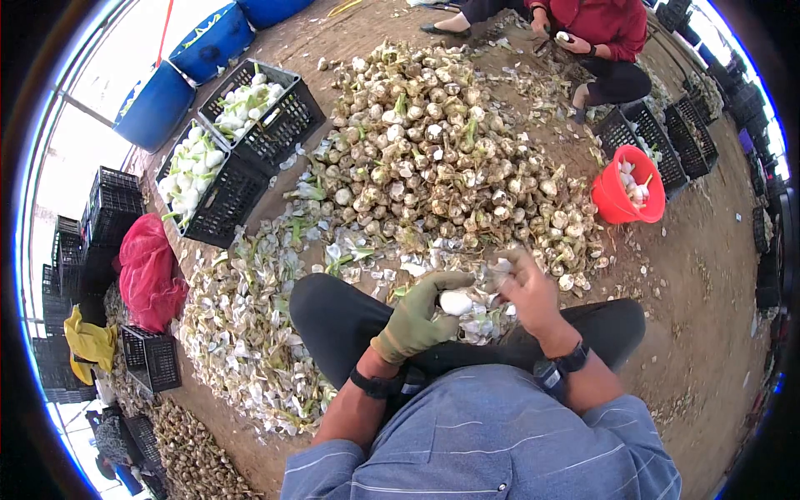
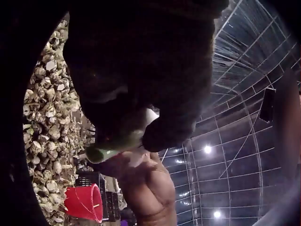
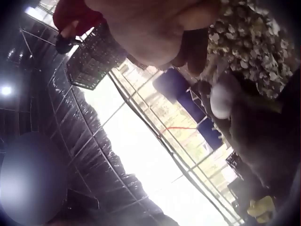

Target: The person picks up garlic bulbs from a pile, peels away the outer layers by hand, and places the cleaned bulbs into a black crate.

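Note:
My left hand [image 1: 418,318], in a green-tan work glove, grips a white peeled garlic bulb [image 1: 455,302] above my lap. In the left wrist view the bulb's green stalk [image 2: 110,149] sticks out below the dark glove. My bare right hand [image 1: 533,298] is just right of the bulb, blurred, its fingers and thumb pinching a pale flake of garlic skin [image 1: 503,266]. In the right wrist view the bulb [image 3: 221,100] shows pale in the glove, apart from my right fingers. A large heap of unpeeled garlic [image 1: 433,150] lies in front of me.
Peeled skins [image 1: 250,333] cover the ground at left. Black crates [image 1: 279,129] of cleaned garlic stand at front left, near blue barrels [image 1: 156,107]. A red bucket [image 1: 612,198] holding garlic stands at right. Another person [image 1: 604,33] sits beyond the heap.

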A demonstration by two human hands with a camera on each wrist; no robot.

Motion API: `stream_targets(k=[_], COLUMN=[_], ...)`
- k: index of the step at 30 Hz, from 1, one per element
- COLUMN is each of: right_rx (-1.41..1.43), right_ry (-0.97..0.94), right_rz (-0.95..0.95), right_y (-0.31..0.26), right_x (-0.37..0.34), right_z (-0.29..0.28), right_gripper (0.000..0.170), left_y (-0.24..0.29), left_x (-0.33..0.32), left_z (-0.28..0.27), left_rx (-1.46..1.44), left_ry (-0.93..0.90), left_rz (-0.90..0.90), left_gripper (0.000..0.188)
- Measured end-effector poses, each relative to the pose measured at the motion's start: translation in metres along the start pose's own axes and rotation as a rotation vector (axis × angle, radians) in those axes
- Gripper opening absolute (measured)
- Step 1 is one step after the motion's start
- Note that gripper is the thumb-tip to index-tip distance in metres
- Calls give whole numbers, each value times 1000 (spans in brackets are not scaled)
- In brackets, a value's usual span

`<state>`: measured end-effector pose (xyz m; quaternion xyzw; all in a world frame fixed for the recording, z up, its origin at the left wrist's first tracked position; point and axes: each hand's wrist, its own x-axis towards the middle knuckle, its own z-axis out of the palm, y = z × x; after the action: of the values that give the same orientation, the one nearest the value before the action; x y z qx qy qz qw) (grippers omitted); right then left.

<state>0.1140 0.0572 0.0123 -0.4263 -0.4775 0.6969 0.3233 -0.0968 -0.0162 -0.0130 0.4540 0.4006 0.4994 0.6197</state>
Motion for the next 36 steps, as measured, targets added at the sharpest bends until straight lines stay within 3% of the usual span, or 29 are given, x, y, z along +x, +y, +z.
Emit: stream_targets(k=[3,6,7,9,10,13,16,19,20,23,24,25,27,29,30,33,34,36], right_rx=[-141,-334,-390,-614,-726,-242,345,144,-304,-657,-686,-503,-601,-676,-653,-449,-431,-603], right_ry=[-166,-150,-141,-133,-127,-279,-409,-195,-104,-82,-81,-83,-163,-208,-189,-23,12,23], right_rz=[-2,-15,-10,-202,-298,209,248,81,-14,-231,-227,-118,-230,-193,-262,-67,-114,-98], right_y=[16,17,16,6,1,-9,-23,-43,-24,6,-8,-11,-16,-11,8,13,19,51], right_x=[-6,-5,-3,-2,-2,-1,0,3,15,20,15,10,12,19,27,45,52,67], right_z=[0,8,9,13,14,8,-10,-6,-4,-18,-6,7,26,36,31,22,19,-1], right_gripper=[34,29,27,24,22,18,20,31,35,32,27,28,29,28,24,20,20,21], left_y=[2,-8,-8,-6,-5,0,5,1,5,9,5,1,-2,-34,-30,-6,2,29], left_x=[-1,1,0,-1,-2,-5,-7,-6,-6,1,1,-1,0,1,0,7,13,34], left_z=[2,-3,-5,-7,-6,-6,-14,-14,-13,-12,-12,-12,-13,-25,-27,-34,-43,-76], left_rx=[-44,195,263,396,275,-50,-308,-533,-559,-580,-576,-570,-471,-425,-415,-438,-511,-595], left_ry=[48,20,18,12,20,8,-16,56,76,108,142,182,181,195,189,290,324,388], left_rz=[-64,155,140,111,60,-85,-169,-170,-185,-178,-190,-209,-251,-275,-310,-325,-284,-243], left_gripper=[55,57,58,59,60,63,66,65,63,59,57,55,50,53,52,47,46,40])
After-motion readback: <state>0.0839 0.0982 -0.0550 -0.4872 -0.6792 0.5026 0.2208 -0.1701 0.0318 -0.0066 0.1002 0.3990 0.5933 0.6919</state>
